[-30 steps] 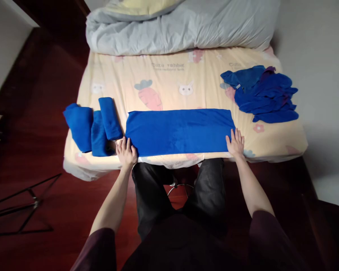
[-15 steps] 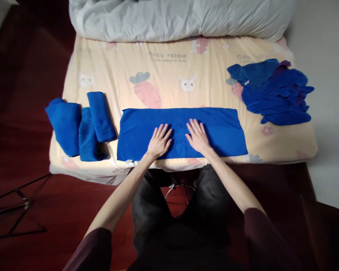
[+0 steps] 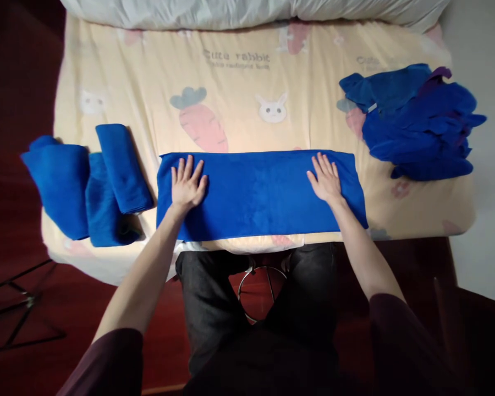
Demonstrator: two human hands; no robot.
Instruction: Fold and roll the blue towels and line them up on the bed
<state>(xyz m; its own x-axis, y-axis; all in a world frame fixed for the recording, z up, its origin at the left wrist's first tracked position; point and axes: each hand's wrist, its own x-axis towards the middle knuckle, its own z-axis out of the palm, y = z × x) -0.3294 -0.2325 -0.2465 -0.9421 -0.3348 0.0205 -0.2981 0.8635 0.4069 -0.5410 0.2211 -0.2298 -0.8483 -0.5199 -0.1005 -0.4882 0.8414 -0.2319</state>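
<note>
A blue cloth [image 3: 251, 192] lies flat as a long rectangle along the front edge of the bed. My left hand [image 3: 187, 184] rests on its left part with the fingers spread. Near the cloth's right end, my right hand [image 3: 325, 179] lies flat on it, fingers stretched out. Neither hand grips anything. Left of the cloth are several folded blue cloths, among them a narrow rolled one [image 3: 124, 169] and a wider one [image 3: 66, 187]. A loose, crumpled heap of blue cloths [image 3: 424, 126] lies at the right.
The bed [image 3: 239, 115] has a cream sheet with carrot and rabbit prints. A pale quilt [image 3: 247, 12] lies along its far side. Black stand legs [image 3: 28, 301] are on the floor at the left, and a white wall [image 3: 482, 165] is at the right.
My hands have slid apart from the middle of the cloth toward its two ends. The view has shifted slightly closer to the bed.
</note>
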